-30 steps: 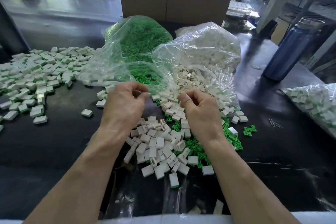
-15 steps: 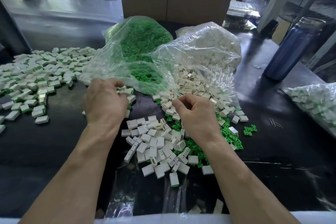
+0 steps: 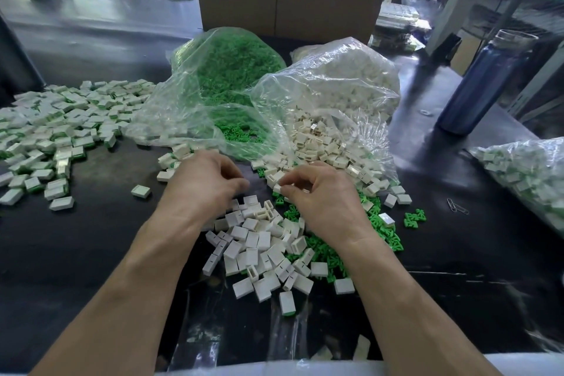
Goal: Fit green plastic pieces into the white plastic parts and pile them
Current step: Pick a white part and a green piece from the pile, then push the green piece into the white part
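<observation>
1. The tabletop carries the pile of finished pieces at its left edge, unchanged over the last second, and two clear bags at the far middle: green plastic pieces in one, white plastic parts in the other.
2. The left hand has swung out toward that pile and come back to the middle; I judge one fitted piece was just dropped off.
3. Its grip is now curled over the loose white heap, fingertips pressed close; whether it holds anything, I cannot tell.
4. The right hand has barely moved and pinches a small white part above the spilled green pieces, so a new fitting cycle seems to begin.
</observation>
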### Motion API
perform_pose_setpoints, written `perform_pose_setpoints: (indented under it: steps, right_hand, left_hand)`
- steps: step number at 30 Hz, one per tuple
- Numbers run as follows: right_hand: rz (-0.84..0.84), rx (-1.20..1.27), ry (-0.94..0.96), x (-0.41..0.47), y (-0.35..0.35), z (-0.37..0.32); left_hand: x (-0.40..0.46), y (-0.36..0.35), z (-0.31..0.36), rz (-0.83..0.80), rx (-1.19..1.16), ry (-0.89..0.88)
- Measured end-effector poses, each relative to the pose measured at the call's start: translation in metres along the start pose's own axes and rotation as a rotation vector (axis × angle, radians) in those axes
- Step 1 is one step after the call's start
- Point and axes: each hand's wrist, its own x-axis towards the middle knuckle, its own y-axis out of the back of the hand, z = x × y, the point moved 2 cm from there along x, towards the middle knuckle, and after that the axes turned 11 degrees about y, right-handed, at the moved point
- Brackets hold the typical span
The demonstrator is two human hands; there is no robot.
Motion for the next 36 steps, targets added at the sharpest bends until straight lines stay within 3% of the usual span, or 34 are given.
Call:
perform_pose_setpoints:
  steps: [5, 11, 27, 36]
  right_hand:
    - [-0.097, -0.115, 0.068, -0.001, -0.002, -0.005]
    - [-0.197, -0.219, 0.095, -0.002, -0.002, -0.006]
    - [-0.069, -0.25, 0.005, 0.0, -0.002, -0.006]
    - [-0.063, -0.322, -0.026, 0.003, -0.008, -0.007]
  left_hand:
    - [-0.005, -0.002, 0.002, -0.152, 0.065, -0.015]
    - [-0.008, -0.009, 0.004, -0.153, 0.077, -0.038]
    - [-0.019, -0.018, 0.016, -0.26, -0.286, -0.063]
    - [-0.022, -0.017, 0.017, -0.237, -0.418, -0.04]
